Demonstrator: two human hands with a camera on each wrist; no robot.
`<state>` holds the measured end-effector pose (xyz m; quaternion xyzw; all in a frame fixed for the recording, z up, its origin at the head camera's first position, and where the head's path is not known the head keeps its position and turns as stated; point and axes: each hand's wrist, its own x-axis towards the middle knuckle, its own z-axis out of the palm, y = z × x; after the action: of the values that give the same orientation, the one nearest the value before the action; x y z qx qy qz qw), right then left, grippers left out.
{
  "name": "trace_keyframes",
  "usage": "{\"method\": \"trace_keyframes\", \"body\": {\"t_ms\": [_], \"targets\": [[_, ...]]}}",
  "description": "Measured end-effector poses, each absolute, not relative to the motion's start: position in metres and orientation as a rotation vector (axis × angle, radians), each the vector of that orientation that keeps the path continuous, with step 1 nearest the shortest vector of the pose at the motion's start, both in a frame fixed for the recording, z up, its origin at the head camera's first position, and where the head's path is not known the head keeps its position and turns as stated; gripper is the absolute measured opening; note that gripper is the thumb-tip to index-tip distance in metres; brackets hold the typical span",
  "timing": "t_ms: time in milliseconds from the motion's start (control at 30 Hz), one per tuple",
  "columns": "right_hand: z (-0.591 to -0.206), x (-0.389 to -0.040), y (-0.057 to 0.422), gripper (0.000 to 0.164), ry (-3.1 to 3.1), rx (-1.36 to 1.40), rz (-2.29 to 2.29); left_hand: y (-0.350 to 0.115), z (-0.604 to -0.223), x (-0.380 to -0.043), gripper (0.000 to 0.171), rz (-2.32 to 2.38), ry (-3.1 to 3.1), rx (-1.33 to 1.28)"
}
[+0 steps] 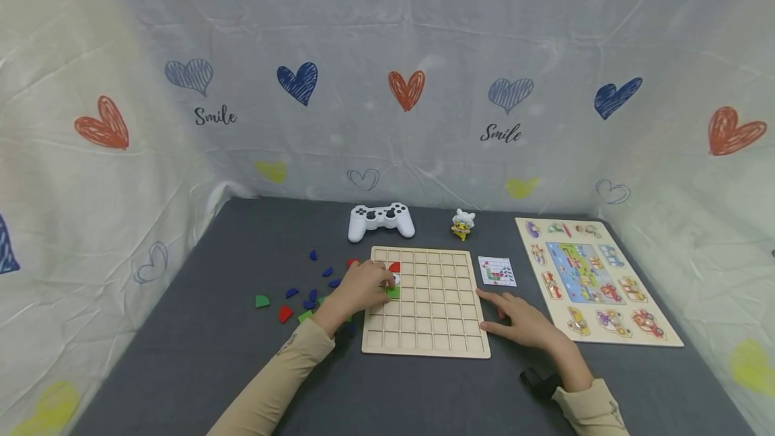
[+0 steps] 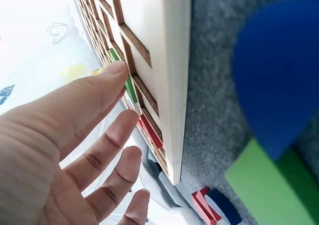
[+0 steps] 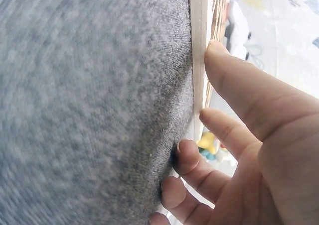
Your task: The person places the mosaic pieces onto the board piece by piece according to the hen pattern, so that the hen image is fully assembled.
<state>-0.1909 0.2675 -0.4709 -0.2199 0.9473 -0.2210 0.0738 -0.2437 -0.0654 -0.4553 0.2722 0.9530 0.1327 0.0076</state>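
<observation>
A wooden grid board (image 1: 432, 328) lies on the dark table. My left hand (image 1: 362, 286) reaches over its left side, fingertips at a green piece (image 1: 393, 293) and a red piece (image 1: 395, 266) in the grid. In the left wrist view the thumb overlaps the green piece (image 2: 130, 89), the other fingers are loosely bent and apart, and the index finger is mostly hidden behind the thumb. My right hand (image 1: 523, 320) rests at the board's right edge. Its thumb and index fingertip touch the wooden rim (image 3: 199, 60), with the remaining fingers loosely bent beside it.
Loose blue pieces (image 1: 292, 293), a red piece (image 1: 285, 314) and green pieces (image 1: 262, 301) lie left of the board. Behind it are a white game controller (image 1: 380, 219) and a small figurine (image 1: 463, 223). A pattern card (image 1: 498, 271) and a picture puzzle board (image 1: 611, 318) lie right.
</observation>
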Motion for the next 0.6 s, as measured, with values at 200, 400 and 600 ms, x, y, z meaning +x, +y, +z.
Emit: {"method": "trace_keyframes", "body": {"t_ms": [200, 400, 600], "targets": [[-0.472, -0.191, 0.268, 0.067, 2.850, -0.660, -0.657, -0.068, -0.455, -0.242, 0.013, 0.430, 2.970, 0.869], [-0.473, -0.192, 0.267, 0.067, 2.845, -0.656, -0.657, -0.089, -0.460, -0.239, 0.016, 0.467, 3.016, 0.867], [-0.473, -0.192, 0.269, 0.067, 2.845, -0.649, -0.653, -0.113, -0.460, -0.238, 0.020, 0.450, 3.076, 0.833]]}}
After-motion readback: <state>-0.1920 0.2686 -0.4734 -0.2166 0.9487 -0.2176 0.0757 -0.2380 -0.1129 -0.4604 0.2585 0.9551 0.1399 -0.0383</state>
